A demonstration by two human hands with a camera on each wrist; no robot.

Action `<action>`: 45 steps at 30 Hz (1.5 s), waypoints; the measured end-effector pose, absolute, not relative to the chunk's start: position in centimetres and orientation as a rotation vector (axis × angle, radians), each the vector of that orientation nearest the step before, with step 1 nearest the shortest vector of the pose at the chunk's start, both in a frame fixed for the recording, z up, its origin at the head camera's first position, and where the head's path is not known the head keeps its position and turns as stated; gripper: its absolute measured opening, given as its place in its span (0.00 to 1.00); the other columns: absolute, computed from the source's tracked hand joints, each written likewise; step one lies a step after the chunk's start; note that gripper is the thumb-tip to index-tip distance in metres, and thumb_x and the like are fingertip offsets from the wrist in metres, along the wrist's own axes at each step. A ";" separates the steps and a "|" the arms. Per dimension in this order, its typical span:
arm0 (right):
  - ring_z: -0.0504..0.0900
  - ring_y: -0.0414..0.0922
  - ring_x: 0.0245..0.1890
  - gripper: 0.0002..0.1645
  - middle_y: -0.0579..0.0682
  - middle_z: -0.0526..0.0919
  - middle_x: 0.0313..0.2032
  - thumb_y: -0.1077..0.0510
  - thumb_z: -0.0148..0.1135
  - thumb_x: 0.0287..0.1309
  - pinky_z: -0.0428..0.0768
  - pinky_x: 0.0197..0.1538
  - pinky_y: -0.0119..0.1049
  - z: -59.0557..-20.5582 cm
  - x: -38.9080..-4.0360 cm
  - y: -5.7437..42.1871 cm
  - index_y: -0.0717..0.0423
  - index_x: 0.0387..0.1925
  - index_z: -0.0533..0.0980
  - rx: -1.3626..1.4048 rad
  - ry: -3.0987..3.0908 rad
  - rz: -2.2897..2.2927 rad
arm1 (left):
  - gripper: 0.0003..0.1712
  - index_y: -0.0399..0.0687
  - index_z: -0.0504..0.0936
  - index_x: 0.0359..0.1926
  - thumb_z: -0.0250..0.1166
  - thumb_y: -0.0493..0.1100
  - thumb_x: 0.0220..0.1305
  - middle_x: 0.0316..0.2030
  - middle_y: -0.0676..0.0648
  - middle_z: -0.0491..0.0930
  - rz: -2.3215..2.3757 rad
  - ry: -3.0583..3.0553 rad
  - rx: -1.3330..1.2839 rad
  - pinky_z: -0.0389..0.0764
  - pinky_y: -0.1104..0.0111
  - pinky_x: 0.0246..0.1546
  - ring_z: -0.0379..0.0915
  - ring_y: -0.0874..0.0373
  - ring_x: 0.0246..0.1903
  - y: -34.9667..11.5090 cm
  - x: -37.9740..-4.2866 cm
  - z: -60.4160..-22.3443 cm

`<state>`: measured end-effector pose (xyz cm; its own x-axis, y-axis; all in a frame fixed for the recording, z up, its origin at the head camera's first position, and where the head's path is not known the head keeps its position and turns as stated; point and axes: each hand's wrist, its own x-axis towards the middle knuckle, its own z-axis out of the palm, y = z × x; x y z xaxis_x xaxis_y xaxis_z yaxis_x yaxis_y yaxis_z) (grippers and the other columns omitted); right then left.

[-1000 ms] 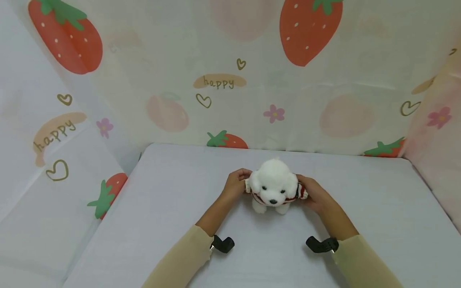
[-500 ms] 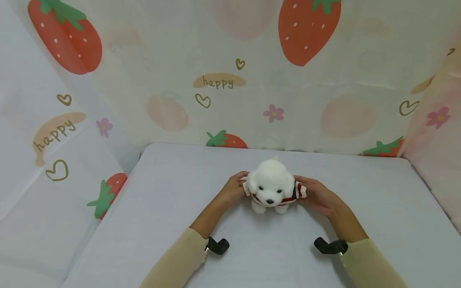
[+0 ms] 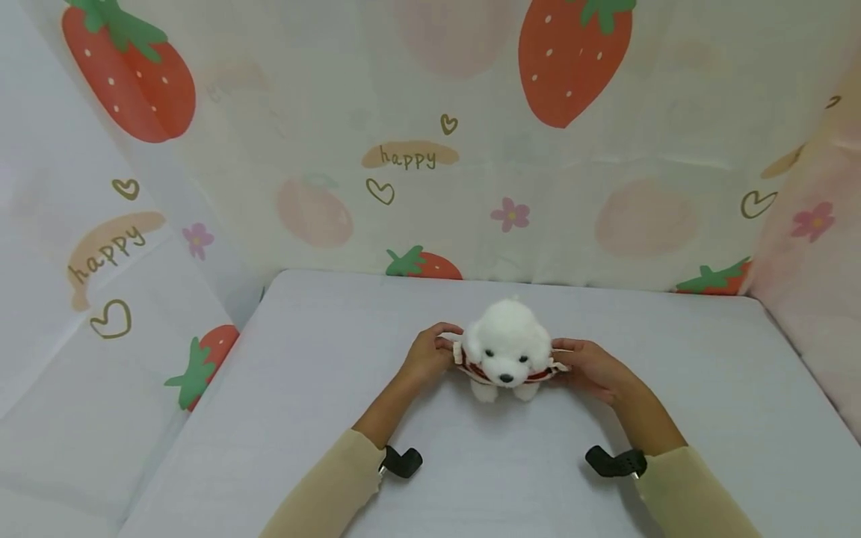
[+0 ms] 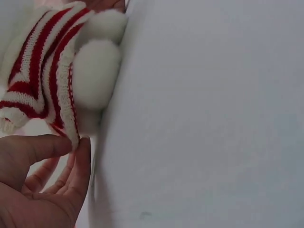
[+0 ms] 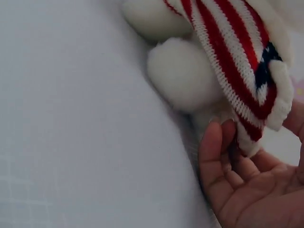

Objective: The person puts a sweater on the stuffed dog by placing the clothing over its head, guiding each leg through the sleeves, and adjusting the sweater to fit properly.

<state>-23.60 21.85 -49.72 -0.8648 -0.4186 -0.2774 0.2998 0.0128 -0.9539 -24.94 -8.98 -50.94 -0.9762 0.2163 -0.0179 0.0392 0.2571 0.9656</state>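
A white plush toy dog (image 3: 509, 336) stands on the white table, facing me, in a red-and-white striped knitted sweater (image 4: 40, 57). My left hand (image 3: 428, 354) is at the dog's side on the left; the left wrist view shows its thumb and a finger pinching the sweater's ribbed hem. On the other side, my right hand (image 3: 596, 370) holds the lower edge of the sweater with bent fingers (image 5: 213, 152). Part of that hand is hidden behind the knit and its dark blue patch. Round white fur legs (image 5: 180, 73) show below the hem.
The white tabletop (image 3: 323, 329) reaches back to a curtain (image 3: 323, 97) printed with strawberries, hearts and "happy". Similar printed cloth hangs at both sides. A black wrist camera mount (image 3: 403, 462) sticks inward from each forearm.
The right hand has moved slightly outward, and the sweater's side there has drawn down and spread. The left hand has shifted slightly left. The dog stays nearly in place.
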 end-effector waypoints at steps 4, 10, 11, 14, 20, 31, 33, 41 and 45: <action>0.82 0.43 0.47 0.25 0.53 0.83 0.49 0.60 0.58 0.71 0.83 0.48 0.40 -49.3 -23.1 21.1 0.69 0.64 0.71 -0.138 2.083 -1.786 | 0.25 0.46 0.79 0.61 0.67 0.32 0.61 0.41 0.45 0.85 1.627 2.520 0.382 0.80 0.65 0.40 0.80 0.61 0.34 -8.9 -24.6 -51.0; 0.78 0.57 0.58 0.33 0.66 0.74 0.63 0.60 0.63 0.68 0.80 0.48 0.38 -48.7 -22.7 20.4 0.64 0.71 0.66 -0.280 2.366 -1.663 | 0.29 0.51 0.78 0.62 0.72 0.36 0.60 0.52 0.47 0.83 1.522 2.568 0.517 0.79 0.58 0.51 0.81 0.55 0.47 -8.6 -24.3 -50.5; 0.79 0.57 0.58 0.33 0.67 0.73 0.64 0.60 0.63 0.68 0.80 0.48 0.38 -48.8 -22.8 20.3 0.65 0.71 0.66 -0.297 2.364 -1.668 | 0.29 0.50 0.78 0.62 0.73 0.35 0.59 0.53 0.47 0.83 1.514 2.582 0.526 0.79 0.57 0.52 0.80 0.54 0.49 -8.6 -24.4 -50.5; 0.81 0.52 0.54 0.32 0.67 0.75 0.62 0.60 0.62 0.69 0.81 0.45 0.38 -49.2 -22.9 20.1 0.66 0.70 0.67 -0.321 2.341 -1.692 | 0.28 0.48 0.78 0.62 0.73 0.36 0.60 0.55 0.46 0.82 1.481 2.609 0.558 0.77 0.55 0.57 0.78 0.52 0.56 -8.5 -24.5 -50.6; 0.80 0.44 0.51 0.30 0.67 0.76 0.62 0.58 0.62 0.70 0.82 0.44 0.37 -50.0 -22.8 20.0 0.66 0.68 0.69 -0.329 2.308 -1.720 | 0.33 0.45 0.76 0.65 0.73 0.32 0.57 0.60 0.43 0.80 1.506 2.528 0.615 0.75 0.55 0.60 0.75 0.49 0.61 -8.4 -24.5 -50.7; 0.81 0.42 0.41 0.27 0.63 0.79 0.56 0.60 0.52 0.73 0.82 0.42 0.37 -48.5 -22.1 20.2 0.72 0.67 0.68 -0.256 2.184 -1.715 | 0.34 0.43 0.75 0.67 0.69 0.28 0.59 0.52 0.38 0.82 1.732 2.183 0.534 0.84 0.64 0.31 0.81 0.56 0.35 -8.4 -23.9 -50.2; 0.82 0.43 0.41 0.28 0.60 0.82 0.54 0.56 0.52 0.75 0.83 0.43 0.39 -48.0 -21.9 20.1 0.72 0.67 0.68 -0.247 2.153 -1.703 | 0.31 0.42 0.75 0.66 0.69 0.31 0.61 0.49 0.39 0.83 1.769 2.128 0.500 0.83 0.65 0.30 0.80 0.57 0.30 -8.5 -23.7 -49.9; 0.83 0.47 0.33 0.22 0.54 0.82 0.36 0.56 0.46 0.77 0.85 0.40 0.42 -46.7 -20.8 20.1 0.75 0.52 0.74 -0.261 2.038 -1.683 | 0.28 0.33 0.70 0.67 0.64 0.36 0.69 0.44 0.41 0.84 1.916 1.889 0.262 0.81 0.70 0.25 0.77 0.61 0.20 -8.5 -22.7 -48.9; 0.84 0.46 0.32 0.22 0.53 0.84 0.35 0.57 0.44 0.76 0.85 0.38 0.41 -46.3 -19.8 20.2 0.75 0.50 0.74 -0.276 2.016 -1.649 | 0.26 0.29 0.70 0.66 0.61 0.35 0.70 0.33 0.43 0.85 1.913 1.813 0.183 0.81 0.72 0.24 0.78 0.61 0.19 -8.5 -21.6 -48.7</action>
<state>-19.81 20.19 -46.26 -0.8458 -0.4658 -0.2600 0.1627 0.2390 -0.9573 -21.63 -8.45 -48.74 -0.8689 0.4358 -0.2346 -0.2577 0.0063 0.9662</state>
